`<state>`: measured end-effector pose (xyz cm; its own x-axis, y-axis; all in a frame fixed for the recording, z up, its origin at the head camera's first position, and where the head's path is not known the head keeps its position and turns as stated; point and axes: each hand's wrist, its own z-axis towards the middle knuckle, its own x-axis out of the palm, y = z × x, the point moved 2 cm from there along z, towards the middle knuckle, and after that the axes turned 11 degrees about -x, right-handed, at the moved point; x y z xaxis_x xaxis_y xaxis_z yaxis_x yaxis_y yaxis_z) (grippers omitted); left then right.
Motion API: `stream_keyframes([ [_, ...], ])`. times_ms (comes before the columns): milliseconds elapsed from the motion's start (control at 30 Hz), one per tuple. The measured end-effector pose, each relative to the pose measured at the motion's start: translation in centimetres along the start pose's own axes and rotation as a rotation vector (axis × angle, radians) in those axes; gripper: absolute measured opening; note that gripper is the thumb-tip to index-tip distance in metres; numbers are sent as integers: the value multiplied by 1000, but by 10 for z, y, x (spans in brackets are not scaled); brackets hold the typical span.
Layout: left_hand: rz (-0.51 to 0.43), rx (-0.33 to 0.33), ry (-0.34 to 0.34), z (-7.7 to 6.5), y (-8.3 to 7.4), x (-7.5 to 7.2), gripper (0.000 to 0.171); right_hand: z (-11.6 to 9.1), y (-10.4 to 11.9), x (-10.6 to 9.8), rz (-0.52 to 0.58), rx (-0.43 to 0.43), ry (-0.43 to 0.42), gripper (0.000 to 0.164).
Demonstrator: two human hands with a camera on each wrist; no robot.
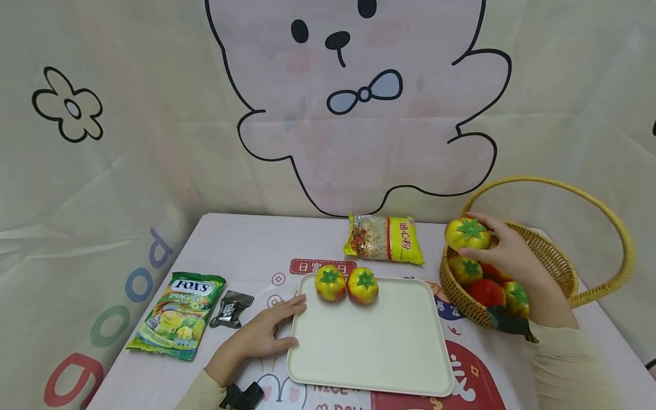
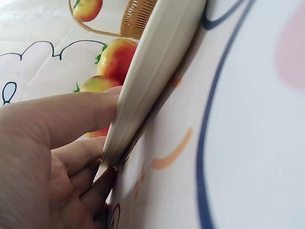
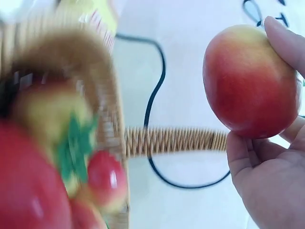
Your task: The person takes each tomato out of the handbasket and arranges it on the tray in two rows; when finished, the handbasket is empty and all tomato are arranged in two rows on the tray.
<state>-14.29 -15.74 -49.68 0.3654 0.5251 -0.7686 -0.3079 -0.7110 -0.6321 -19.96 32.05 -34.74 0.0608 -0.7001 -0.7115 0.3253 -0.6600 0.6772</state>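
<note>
My right hand grips a yellow-and-red persimmon with a green star-shaped top, thumb on one side and fingers on the other. It holds the fruit above the far left rim of the wicker basket. In the right wrist view the red side of this persimmon shows. Inside the basket lie several more red and yellow fruits. My left hand touches the left edge of a cream tray, fingers fairly straight along its rim. Two persimmons sit side by side at the tray's far left.
A green candy bag lies at the table's left, with a small dark wrapped packet beside it. Behind the tray lies a yellow pasta bag. The basket's tall handle arches up and leans right. A printed cloth wall rises behind the table.
</note>
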Motion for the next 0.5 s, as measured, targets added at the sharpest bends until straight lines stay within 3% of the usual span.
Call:
stream_keyframes([
  [233,1,17,-8,0,-1,-1,69,-2,17,41,100,-98,-54,75],
  [500,2,9,-6,0,-1,0,68,-1,20,89,282,-36,-49,78],
])
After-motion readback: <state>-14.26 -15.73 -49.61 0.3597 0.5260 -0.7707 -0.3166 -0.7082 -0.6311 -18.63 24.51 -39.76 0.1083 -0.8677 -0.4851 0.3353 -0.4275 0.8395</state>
